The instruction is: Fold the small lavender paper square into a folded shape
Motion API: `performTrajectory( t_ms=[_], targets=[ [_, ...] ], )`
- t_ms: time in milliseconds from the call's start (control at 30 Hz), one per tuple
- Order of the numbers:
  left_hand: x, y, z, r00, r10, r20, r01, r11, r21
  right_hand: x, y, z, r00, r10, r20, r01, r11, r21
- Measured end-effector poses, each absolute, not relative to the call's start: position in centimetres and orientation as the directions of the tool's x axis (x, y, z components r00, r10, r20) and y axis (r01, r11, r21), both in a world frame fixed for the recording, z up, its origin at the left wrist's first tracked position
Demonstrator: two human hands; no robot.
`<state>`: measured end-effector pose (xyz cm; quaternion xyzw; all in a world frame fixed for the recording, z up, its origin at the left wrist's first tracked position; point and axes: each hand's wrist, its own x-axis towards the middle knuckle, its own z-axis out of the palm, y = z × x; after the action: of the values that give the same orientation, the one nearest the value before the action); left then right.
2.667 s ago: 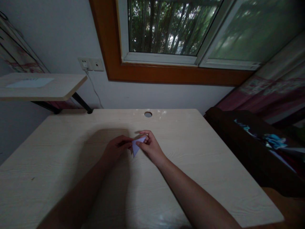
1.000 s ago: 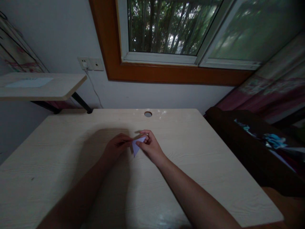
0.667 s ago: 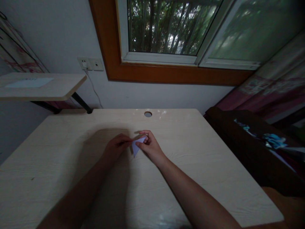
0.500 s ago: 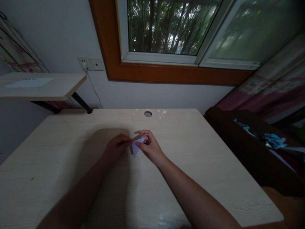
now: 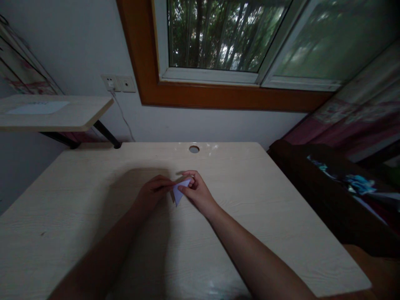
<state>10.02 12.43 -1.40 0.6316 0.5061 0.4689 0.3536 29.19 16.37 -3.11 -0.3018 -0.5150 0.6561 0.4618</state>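
Observation:
A small folded piece of paper [image 5: 180,194], pale purple and triangular, is held between my two hands just above the desk [image 5: 265,200]. One of its points hangs downward, toward me. My right hand [image 5: 197,189] pinches the paper's right side, thumb on the near face and fingers behind. From the left, the fingertips of my left hand [image 5: 155,187] close on the paper's upper left corner. The far side of the paper is hidden from view.
At the left, a raised shelf [image 5: 100,110] bears a white sheet [image 5: 39,108]. A round cable hole [image 5: 194,149] lies near the desk's back edge. Behind are a wall socket [image 5: 111,83] with a plugged-in cable and a window [image 5: 228,41]. Dark furniture [image 5: 315,200] stands at the right.
My left fingers have shifted very slightly to the right along the paper's upper left corner. My right hand keeps its pinch, almost still.

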Motion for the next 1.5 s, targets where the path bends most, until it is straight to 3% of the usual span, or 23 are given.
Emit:
performTrajectory(
  t_ms=[1500],
  targets=[
    [10.09,12.51,-1.13,0.036,0.975,0.221,0.290,-0.222,0.931,29.21,16.49,-3.08,-0.410,0.909,0.070,-0.318,-0.071,-0.945]
  ],
)
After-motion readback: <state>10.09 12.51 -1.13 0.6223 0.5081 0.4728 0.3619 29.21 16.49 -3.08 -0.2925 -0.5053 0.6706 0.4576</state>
